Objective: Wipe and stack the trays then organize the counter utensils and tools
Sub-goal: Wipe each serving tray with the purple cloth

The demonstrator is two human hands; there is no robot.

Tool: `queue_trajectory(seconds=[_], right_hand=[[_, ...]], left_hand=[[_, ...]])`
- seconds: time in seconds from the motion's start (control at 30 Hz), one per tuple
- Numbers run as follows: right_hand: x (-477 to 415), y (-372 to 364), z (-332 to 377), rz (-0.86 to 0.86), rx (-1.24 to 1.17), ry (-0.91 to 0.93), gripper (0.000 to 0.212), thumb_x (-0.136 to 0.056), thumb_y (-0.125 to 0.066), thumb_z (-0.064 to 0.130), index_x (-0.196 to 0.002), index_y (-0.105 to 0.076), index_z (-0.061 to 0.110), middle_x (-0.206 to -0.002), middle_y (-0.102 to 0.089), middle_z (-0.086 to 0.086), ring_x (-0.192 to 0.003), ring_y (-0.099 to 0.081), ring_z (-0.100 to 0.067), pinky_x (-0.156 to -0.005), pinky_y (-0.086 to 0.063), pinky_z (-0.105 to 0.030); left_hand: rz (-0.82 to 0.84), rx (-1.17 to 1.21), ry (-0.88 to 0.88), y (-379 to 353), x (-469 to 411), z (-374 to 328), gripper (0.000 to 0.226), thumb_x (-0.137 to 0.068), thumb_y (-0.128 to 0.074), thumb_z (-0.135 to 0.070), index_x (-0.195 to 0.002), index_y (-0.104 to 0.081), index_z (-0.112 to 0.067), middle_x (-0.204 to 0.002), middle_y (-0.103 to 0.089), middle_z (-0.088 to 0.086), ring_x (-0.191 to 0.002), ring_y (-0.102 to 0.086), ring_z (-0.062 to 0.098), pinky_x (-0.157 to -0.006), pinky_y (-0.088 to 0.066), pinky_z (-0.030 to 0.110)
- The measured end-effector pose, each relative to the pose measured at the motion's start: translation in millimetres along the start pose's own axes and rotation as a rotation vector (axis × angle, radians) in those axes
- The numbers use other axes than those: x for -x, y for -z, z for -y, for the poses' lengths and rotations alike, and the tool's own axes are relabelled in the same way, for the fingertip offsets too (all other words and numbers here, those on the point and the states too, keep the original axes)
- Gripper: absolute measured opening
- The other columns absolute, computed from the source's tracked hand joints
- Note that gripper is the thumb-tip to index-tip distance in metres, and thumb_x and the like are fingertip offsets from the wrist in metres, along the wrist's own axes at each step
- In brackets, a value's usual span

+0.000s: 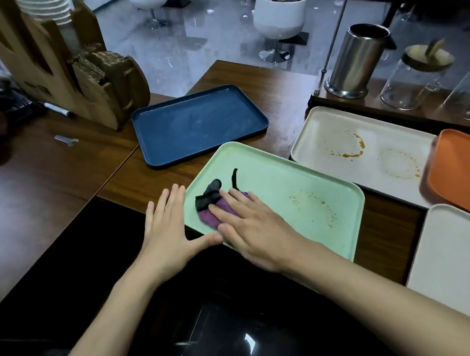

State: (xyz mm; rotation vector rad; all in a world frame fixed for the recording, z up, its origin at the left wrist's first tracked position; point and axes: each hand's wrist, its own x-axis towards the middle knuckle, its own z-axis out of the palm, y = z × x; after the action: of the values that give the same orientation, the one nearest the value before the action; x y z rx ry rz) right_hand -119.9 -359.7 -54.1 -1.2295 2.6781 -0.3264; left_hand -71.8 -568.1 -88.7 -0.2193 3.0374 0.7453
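Head view: the right hand point(250, 222) lies flat, fingers straight, pressing the purple cloth point(215, 211) onto the green tray point(274, 173) beneath it. Just beside it, the left hand point(169, 231) is spread on the counter point(53, 173), thumb at the tray's edge. The cloth looks soft and bunchy. The tray looks stiff, light and probably slippery, best gripped by its raised rim.

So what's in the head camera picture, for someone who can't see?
The right hand presses a purple cloth flat on a green tray, and the left hand rests open beside its edge. A blue tray, a stained cream tray, an orange tray and a white tray lie around it.
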Motion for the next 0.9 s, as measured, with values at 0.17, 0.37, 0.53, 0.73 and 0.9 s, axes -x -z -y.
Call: queue_trajectory(seconds=[0.17,0.37,0.53,0.73,0.9], right_hand=[[17.6,-3.8,6.2,0.0,-0.028,0.034,0.061,-0.103,-0.013,0.049,-0.159,-0.023,0.028,-0.168,-0.009,-0.005,-0.155,0.002,-0.018,-0.123,0.01,-0.032],[16.5,-5.3,-1.6,0.024,0.057,0.047,0.066,-0.102,-0.008,0.062,-0.16,-0.013,0.032,-0.169,-0.004,-0.001,-0.155,0.008,-0.013,-0.125,0.007,-0.043],[6.9,3.1,-29.5,0.052,0.046,-0.06,0.062,-0.102,-0.004,0.058,-0.16,-0.003,0.036,-0.169,0.007,0.004,-0.152,0.017,-0.008,-0.124,0.011,-0.045],[-6.7,24.6,-84.1,-0.012,0.047,-0.244,0.055,-0.108,-0.013,0.045,-0.161,-0.009,0.032,-0.169,0.0,0.001,-0.154,0.011,-0.009,-0.123,0.012,-0.042],[-9.7,21.3,-86.6,-0.05,0.042,-0.229,0.054,-0.109,-0.016,0.039,-0.161,-0.012,0.028,-0.169,-0.002,0.0,-0.154,0.009,-0.011,-0.124,0.011,-0.041]], left_hand=[[-0.005,-0.003,-0.002,0.4,1.0,-0.6,0.148,-0.048,-0.02,-0.111,-0.163,0.001,-0.021,-0.171,0.003,-0.003,-0.156,0.011,0.012,-0.122,0.015,0.039],[-0.001,-0.005,0.002,1.6,1.2,-1.0,0.145,-0.05,-0.023,-0.111,-0.163,0.001,-0.023,-0.171,0.004,-0.003,-0.156,0.012,0.012,-0.123,0.013,0.041],[0.002,0.038,-0.005,2.4,3.0,-1.7,0.146,-0.05,-0.034,-0.109,-0.163,0.0,-0.023,-0.171,0.003,-0.003,-0.156,0.012,0.011,-0.123,0.014,0.039],[0.004,0.034,0.004,1.3,1.8,-0.6,0.141,-0.055,-0.041,-0.105,-0.163,0.001,-0.025,-0.171,0.004,-0.005,-0.155,0.013,0.01,-0.122,0.016,0.037],[0.005,0.027,0.007,0.0,1.6,0.9,0.141,-0.055,-0.04,-0.105,-0.162,0.002,-0.025,-0.171,0.004,-0.004,-0.156,0.013,0.012,-0.125,0.012,0.043]])
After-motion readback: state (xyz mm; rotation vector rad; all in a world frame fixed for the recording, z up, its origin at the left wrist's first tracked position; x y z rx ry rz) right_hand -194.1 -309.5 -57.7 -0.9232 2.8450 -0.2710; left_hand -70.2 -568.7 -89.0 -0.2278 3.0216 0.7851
